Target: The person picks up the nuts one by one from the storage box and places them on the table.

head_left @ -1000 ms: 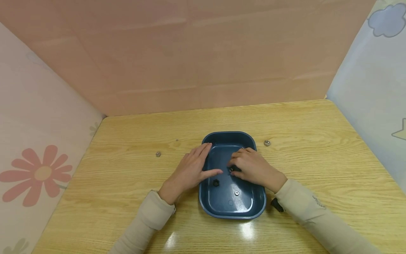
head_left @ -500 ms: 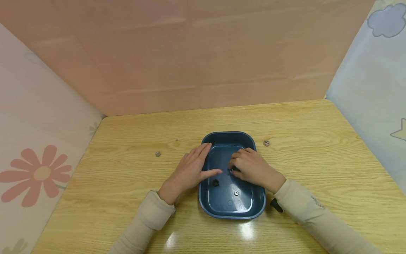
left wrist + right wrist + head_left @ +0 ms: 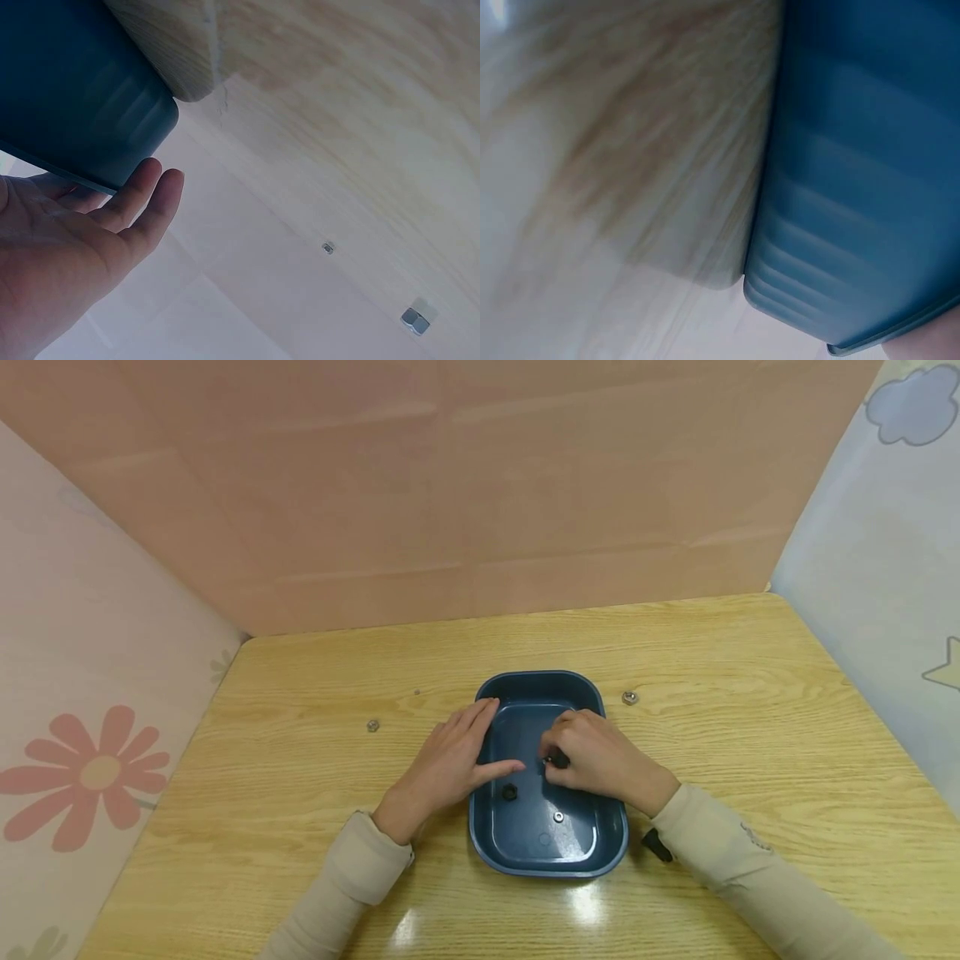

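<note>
A dark blue plastic tray [image 3: 550,870] stands on the wooden table. My left hand [image 3: 450,760] rests at its left rim, fingers straight and thumb stretched over the inside; in the left wrist view, fingertips [image 3: 172,180] lie beside the outer wall. Inside the tray, my right hand [image 3: 603,756] pinches a small black piece [image 3: 557,758] with a shiny tip; the fingers partly hide it, so its kind is unclear. A black nut [image 3: 510,792] and a small silver nut [image 3: 558,817] lie on the tray floor. The right wrist view shows mostly the tray's outer wall [image 3: 840,187].
Two metal nuts lie on the table: one left of the tray [image 3: 373,725], another to its right [image 3: 630,697]. A tiny metal piece [image 3: 417,692] sits farther back. Beside the right sleeve is a black object [image 3: 657,845], partly covered. Walls stand behind and at both sides.
My right fingers have shifted slightly around the small black piece, and more of its dark side shows now. The left hand and the tray have stayed in place.
</note>
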A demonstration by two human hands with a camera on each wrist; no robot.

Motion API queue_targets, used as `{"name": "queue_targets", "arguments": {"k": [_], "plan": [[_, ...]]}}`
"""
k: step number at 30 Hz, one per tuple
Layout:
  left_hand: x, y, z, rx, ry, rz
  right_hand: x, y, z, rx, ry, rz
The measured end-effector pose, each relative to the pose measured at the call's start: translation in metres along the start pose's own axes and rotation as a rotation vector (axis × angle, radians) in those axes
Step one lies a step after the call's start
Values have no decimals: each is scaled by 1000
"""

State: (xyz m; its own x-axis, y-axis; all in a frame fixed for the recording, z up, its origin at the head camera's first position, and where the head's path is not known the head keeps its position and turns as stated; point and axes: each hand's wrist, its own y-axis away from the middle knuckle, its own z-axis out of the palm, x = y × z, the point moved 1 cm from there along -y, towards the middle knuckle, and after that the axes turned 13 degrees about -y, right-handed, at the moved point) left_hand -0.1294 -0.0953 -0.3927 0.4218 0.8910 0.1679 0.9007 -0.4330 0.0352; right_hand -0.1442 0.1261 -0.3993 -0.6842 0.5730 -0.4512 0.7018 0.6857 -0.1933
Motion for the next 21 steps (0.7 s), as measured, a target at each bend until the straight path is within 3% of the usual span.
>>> {"name": "queue_targets", "arguments": {"k": [12, 21], "plan": [[0, 0, 1, -4, 8, 0, 0, 2, -4, 58, -43, -27], [0, -1, 1, -6, 7, -8, 1, 11, -23, 160, -26, -21]]}}
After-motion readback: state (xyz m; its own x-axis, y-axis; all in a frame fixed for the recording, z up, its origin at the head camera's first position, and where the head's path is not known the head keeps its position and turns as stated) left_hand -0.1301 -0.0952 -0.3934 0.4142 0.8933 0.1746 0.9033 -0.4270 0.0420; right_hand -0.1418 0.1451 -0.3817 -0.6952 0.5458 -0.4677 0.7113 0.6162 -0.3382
